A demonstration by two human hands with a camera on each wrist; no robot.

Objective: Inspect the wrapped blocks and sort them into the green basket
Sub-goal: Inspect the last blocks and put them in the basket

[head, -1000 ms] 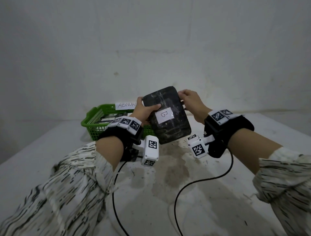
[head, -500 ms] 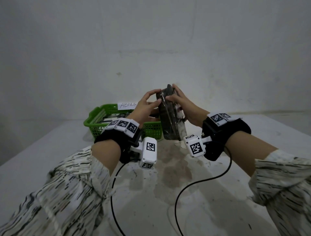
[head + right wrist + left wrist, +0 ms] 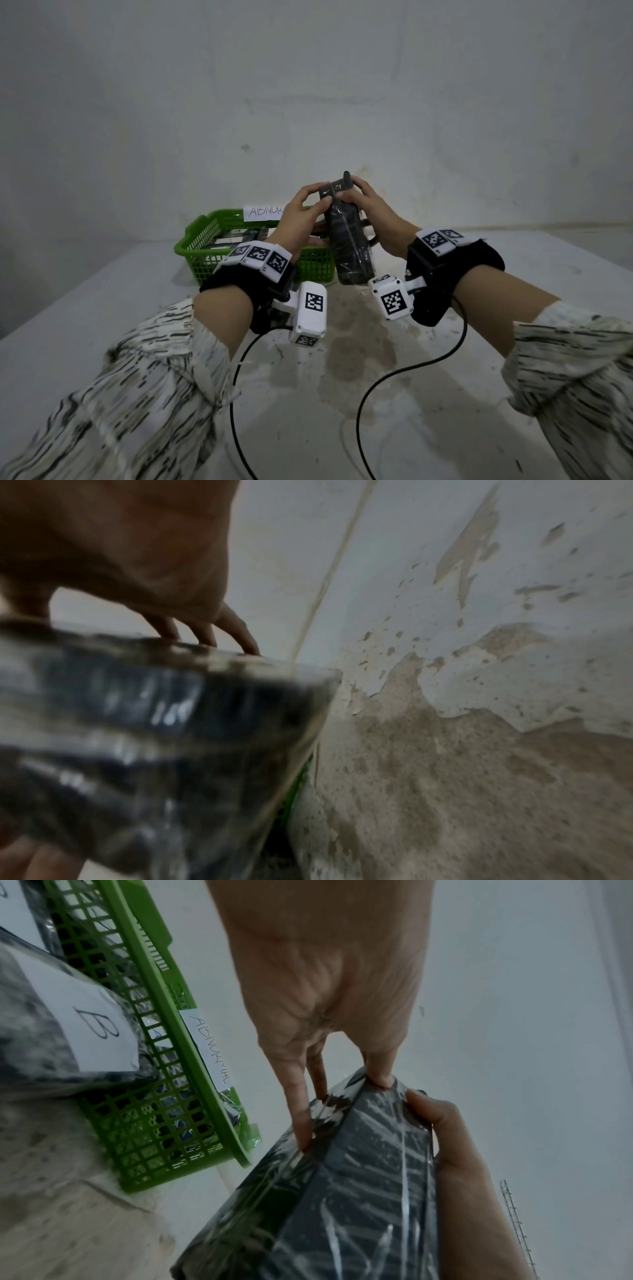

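Note:
A dark block wrapped in clear film (image 3: 349,240) is held edge-on above the table, just right of the green basket (image 3: 202,233). My left hand (image 3: 301,216) grips its upper left side, fingers over the top edge. My right hand (image 3: 370,212) grips the upper right side. The left wrist view shows the wrapped block (image 3: 342,1191) with left fingertips (image 3: 303,1134) pressed on its film and the right hand (image 3: 455,1150) curled round its far edge. The right wrist view shows the block (image 3: 147,723) blurred under my fingers (image 3: 205,634). The basket (image 3: 164,1069) holds other wrapped blocks.
The basket carries a paper tag reading "ABNORMAL" (image 3: 209,1053). A wrapped block with a white "B" label (image 3: 95,1015) lies in it. The table (image 3: 342,359) is white with worn brown patches. Two black cables (image 3: 376,387) trail from my wrists. A wall stands close behind.
The block turned from its labelled face toward me to edge-on. Both hands shifted their hold up to its top and it rose slightly.

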